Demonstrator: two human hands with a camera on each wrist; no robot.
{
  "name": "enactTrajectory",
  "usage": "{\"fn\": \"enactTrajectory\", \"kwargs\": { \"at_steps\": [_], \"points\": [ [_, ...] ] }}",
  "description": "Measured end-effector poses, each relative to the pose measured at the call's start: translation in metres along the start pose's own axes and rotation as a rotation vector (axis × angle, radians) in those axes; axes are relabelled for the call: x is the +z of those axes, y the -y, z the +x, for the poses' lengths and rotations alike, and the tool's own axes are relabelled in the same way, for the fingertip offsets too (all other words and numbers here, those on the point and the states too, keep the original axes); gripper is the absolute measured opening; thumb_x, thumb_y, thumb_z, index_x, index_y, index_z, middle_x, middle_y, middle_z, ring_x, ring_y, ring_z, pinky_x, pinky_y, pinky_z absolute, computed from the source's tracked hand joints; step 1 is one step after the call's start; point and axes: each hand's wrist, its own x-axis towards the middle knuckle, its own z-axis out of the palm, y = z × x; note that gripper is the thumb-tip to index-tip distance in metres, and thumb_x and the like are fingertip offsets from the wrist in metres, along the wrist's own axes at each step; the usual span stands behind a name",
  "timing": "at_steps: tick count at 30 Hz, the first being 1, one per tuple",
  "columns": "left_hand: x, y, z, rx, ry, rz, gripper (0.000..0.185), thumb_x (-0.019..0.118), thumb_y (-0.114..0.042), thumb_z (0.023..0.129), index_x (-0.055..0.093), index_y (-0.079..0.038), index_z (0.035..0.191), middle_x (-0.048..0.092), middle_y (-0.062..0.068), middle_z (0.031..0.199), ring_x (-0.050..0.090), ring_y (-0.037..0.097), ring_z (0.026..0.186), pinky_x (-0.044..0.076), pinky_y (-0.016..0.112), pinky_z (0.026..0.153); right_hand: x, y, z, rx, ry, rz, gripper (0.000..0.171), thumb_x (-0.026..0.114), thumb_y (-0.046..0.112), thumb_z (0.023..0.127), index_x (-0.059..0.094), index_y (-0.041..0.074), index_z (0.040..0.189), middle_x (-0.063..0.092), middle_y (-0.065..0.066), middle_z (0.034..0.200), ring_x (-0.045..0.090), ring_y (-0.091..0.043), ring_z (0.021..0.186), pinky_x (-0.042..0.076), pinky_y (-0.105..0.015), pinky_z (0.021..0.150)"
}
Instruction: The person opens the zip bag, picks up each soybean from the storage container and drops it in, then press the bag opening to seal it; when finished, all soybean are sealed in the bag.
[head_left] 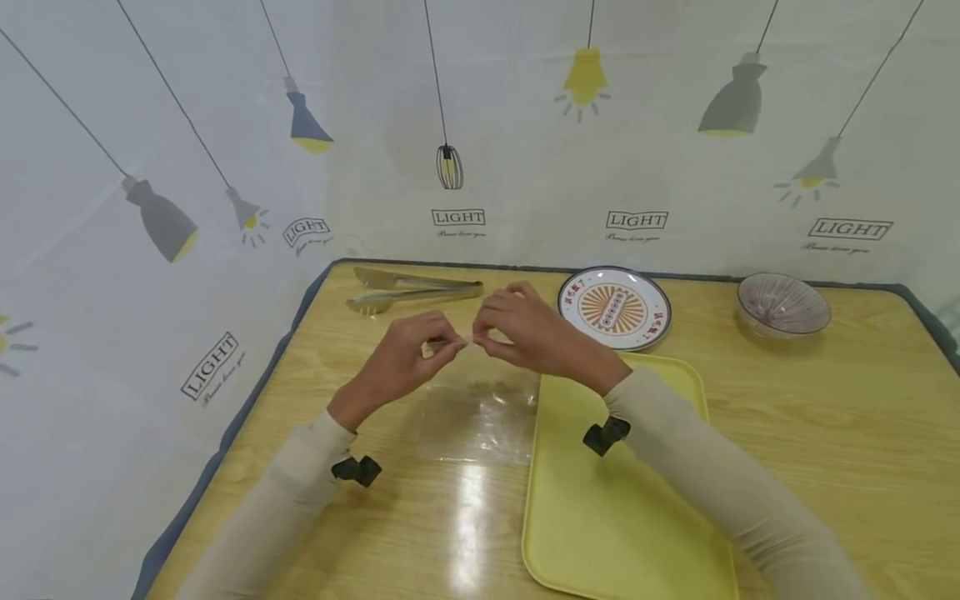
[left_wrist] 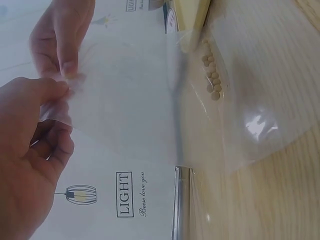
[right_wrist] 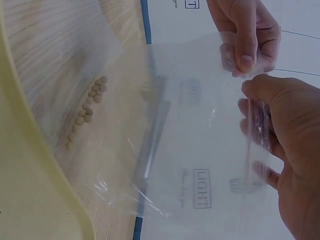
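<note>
Both hands hold up a clear plastic bag [head_left: 480, 408] by its top edge above the wooden table [head_left: 810, 417]. My left hand [head_left: 448, 342] pinches the rim on the left, and my right hand [head_left: 484, 337] pinches it right beside, fingertips almost meeting. The bag [left_wrist: 175, 100] hangs down with its bottom near the tabletop. A short row of small tan beans [left_wrist: 212, 75] lies in its lower corner, also plain in the right wrist view as beans [right_wrist: 87, 110]. The left hand [left_wrist: 52, 100] and the right hand [right_wrist: 252, 100] each grip the thin film.
A yellow tray [head_left: 622, 500] lies just right of the bag. Behind the hands lie metal tongs [head_left: 412, 290], a patterned plate [head_left: 615, 308] and a ribbed glass bowl [head_left: 783, 304]. A printed curtain [head_left: 187, 208] walls the table at the back and left.
</note>
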Motion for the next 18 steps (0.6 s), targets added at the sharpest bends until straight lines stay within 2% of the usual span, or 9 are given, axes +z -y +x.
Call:
{"fn": "enactTrajectory", "kwargs": {
  "at_steps": [7, 10, 18],
  "points": [
    [-0.005, -0.002, -0.002, 0.003, 0.043, 0.021, 0.007, 0.071, -0.009, 0.094, 0.07, -0.013, 0.088, 0.057, -0.004, 0.073, 0.048, 0.004, 0.065, 0.047, 0.029, 0.06, -0.003, -0.005, -0.008, 0.001, 0.01, -0.018, 0.004, 0.07, 0.018, 0.096, 0.07, 0.014, 0.096, 0.07, 0.002, 0.095, 0.064, -0.017, 0.095, 0.041, -0.051, 0.104],
    [-0.007, -0.002, -0.003, 0.009, 0.039, 0.035, 0.006, 0.072, -0.009, 0.093, 0.071, -0.013, 0.089, 0.056, -0.004, 0.071, 0.047, 0.004, 0.064, 0.047, 0.031, 0.059, -0.005, -0.008, -0.011, 0.011, 0.017, -0.024, 0.005, 0.068, 0.019, 0.097, 0.07, 0.014, 0.096, 0.07, 0.002, 0.096, 0.065, -0.017, 0.096, 0.041, -0.051, 0.106],
    [-0.013, -0.003, -0.004, 0.025, 0.022, 0.073, 0.013, 0.074, -0.004, 0.09, 0.069, -0.015, 0.085, 0.05, -0.006, 0.068, 0.044, 0.005, 0.063, 0.04, 0.024, 0.06, -0.012, -0.019, -0.027, 0.05, 0.035, -0.065, 0.01, 0.064, 0.021, 0.1, 0.071, 0.014, 0.097, 0.071, 0.001, 0.098, 0.066, -0.018, 0.099, 0.038, -0.052, 0.109]
  ]
}}
